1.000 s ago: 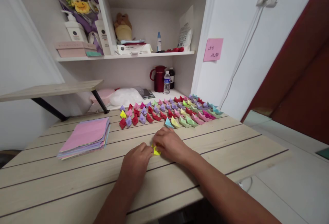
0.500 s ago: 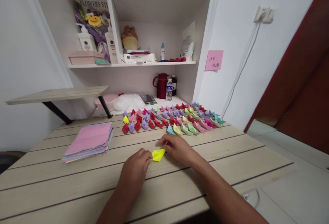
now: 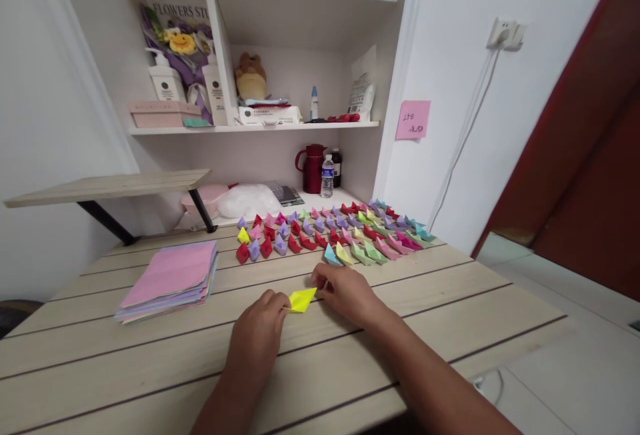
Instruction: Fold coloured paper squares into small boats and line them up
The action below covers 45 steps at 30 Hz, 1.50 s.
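Observation:
A bright yellow paper boat (image 3: 302,300), folded and pointed at both ends, sits low over the tabletop between my hands. My left hand (image 3: 257,332) pinches its left tip between thumb and fingers. Curled in at the other end, my right hand (image 3: 347,294) has its thumb and fingers at the right tip; the exact contact is partly hidden. Just beyond my hands, rows of small folded paper boats in many colours stand on the table, among them a light blue boat (image 3: 331,255) and a pale yellow boat (image 3: 343,254).
A stack of square coloured paper (image 3: 170,278) lies at the left of the wooden table (image 3: 320,382). Behind it stands a small raised shelf (image 3: 110,185) on black legs. At the back are a dark red jug (image 3: 313,168), a water bottle (image 3: 327,176) and a plastic bag (image 3: 249,200).
The view has shifted slightly. My hands and the yellow paper boat stay close together, with the boat's right tip still by my right fingers.

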Each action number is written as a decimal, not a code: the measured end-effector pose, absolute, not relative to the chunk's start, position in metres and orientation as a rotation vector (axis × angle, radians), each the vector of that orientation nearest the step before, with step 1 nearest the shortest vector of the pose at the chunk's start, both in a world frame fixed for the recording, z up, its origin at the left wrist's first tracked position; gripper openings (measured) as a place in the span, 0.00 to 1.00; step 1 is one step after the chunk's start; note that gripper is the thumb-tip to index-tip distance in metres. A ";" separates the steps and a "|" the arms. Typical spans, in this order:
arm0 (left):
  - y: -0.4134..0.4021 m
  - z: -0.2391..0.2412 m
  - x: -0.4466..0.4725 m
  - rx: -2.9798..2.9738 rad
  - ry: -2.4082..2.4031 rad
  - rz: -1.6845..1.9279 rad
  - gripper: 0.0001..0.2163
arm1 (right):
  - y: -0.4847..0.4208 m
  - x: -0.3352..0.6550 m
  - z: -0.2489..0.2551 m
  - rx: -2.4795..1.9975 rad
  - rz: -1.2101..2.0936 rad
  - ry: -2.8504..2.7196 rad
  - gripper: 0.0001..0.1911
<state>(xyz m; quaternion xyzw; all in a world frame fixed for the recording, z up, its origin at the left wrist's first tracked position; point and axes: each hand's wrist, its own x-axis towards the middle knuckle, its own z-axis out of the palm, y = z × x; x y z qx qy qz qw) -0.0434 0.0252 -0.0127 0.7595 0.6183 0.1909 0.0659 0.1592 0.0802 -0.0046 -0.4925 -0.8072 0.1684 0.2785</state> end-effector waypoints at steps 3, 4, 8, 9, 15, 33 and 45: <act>0.025 -0.013 -0.043 2.289 1.856 0.588 0.11 | 0.078 0.158 -0.003 -1.308 0.422 -2.181 0.14; 0.025 -0.013 -0.043 2.288 1.851 0.592 0.11 | 0.078 0.157 -0.003 -1.296 0.415 -2.188 0.15; 0.024 -0.013 -0.043 2.278 1.840 0.605 0.10 | 0.078 0.157 -0.003 -1.244 0.403 -2.237 0.12; 0.024 -0.013 -0.043 2.274 1.840 0.612 0.10 | 0.079 0.157 -0.004 -1.233 0.406 -2.251 0.11; 0.024 -0.015 -0.043 2.216 1.846 0.668 0.11 | 0.082 0.157 -0.008 -1.202 0.437 -2.276 0.10; 0.027 -0.015 -0.045 1.964 2.007 0.881 0.22 | 0.078 0.155 -0.004 -1.443 0.379 -2.152 0.13; 0.024 -0.009 -0.045 1.958 2.074 0.764 0.17 | 0.084 0.153 -0.015 -1.434 0.409 -2.187 0.10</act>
